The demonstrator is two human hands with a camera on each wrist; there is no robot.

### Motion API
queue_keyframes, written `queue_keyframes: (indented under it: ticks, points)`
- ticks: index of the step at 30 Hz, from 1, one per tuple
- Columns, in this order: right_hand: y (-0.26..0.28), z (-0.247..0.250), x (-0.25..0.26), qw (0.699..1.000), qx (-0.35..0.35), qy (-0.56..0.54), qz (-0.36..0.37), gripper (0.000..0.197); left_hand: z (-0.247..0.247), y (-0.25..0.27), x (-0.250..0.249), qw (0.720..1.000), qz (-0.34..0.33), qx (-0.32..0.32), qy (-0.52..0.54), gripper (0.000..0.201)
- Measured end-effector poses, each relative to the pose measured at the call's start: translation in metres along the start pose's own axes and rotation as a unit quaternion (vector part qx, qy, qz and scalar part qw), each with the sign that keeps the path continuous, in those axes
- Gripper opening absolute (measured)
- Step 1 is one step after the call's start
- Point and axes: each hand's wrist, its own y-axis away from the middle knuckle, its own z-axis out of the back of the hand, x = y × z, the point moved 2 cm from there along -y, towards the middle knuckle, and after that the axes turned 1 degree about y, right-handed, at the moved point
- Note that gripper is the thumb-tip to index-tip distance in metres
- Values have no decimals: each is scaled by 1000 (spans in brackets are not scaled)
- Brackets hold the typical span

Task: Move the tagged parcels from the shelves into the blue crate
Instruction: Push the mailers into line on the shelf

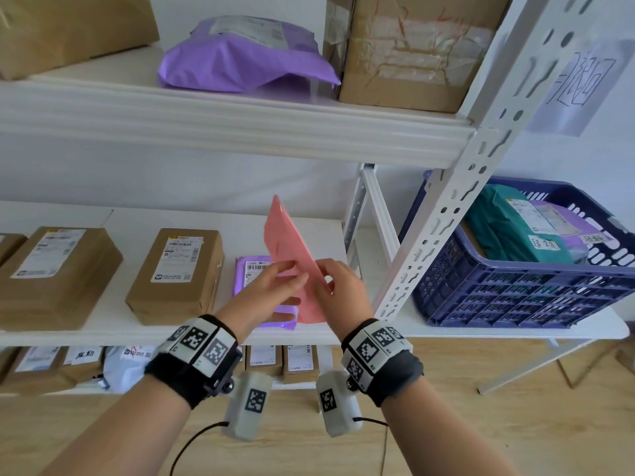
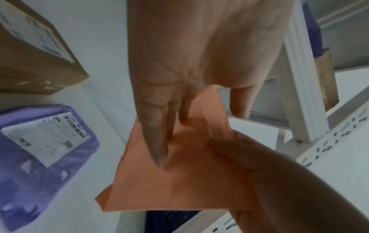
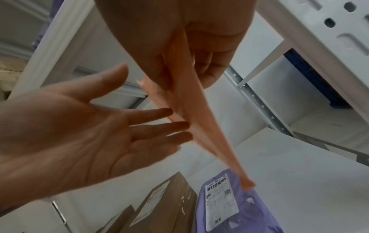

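My right hand (image 1: 338,283) pinches the pink mailer (image 1: 292,249) upright above the middle shelf (image 1: 302,214); my left hand (image 1: 275,286), fingers straight, steadies its face. Best kept flat and carried rightward round the shelf post (image 1: 443,214) into the blue crate (image 1: 515,293).

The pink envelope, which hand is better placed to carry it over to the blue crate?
Right. The right hand already pinches the pink envelope, and the blue crate sits on its side. The left hand is open, fingers only touching it.
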Motion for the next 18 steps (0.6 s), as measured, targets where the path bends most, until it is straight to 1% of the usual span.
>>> queue_keyframes:
  ticks: [2, 3, 7, 9, 13, 15, 18]
  points:
    - [2, -4, 2, 1000, 7, 7, 13, 20, -2, -3, -2, 1000, 7, 1, 27, 89]
    - [3, -5, 3, 1000, 9, 7, 19, 22, -2, -4, -3, 999, 8, 1, 36, 90]
    - [3, -11, 6, 999, 26, -5, 31, 27, -2, -9, -4, 998, 12, 0, 62, 69]
    - [4, -12, 5, 999, 35, -1, 41, 29, -3, -11, -4, 998, 10, -2, 68, 62]
    - [6, -16, 1, 997, 64, 10, 40, 33, -5, -14, -2, 998, 3, -20, 66, 43]
    - [5, -19, -2, 996, 69, 17, 47, 35, -5, -14, -1, 998, 3, -31, 61, 38]
    - [4, -23, -5, 994, 88, 28, 50, 45, -1, -16, 3, 997, 6, -40, 67, 37]
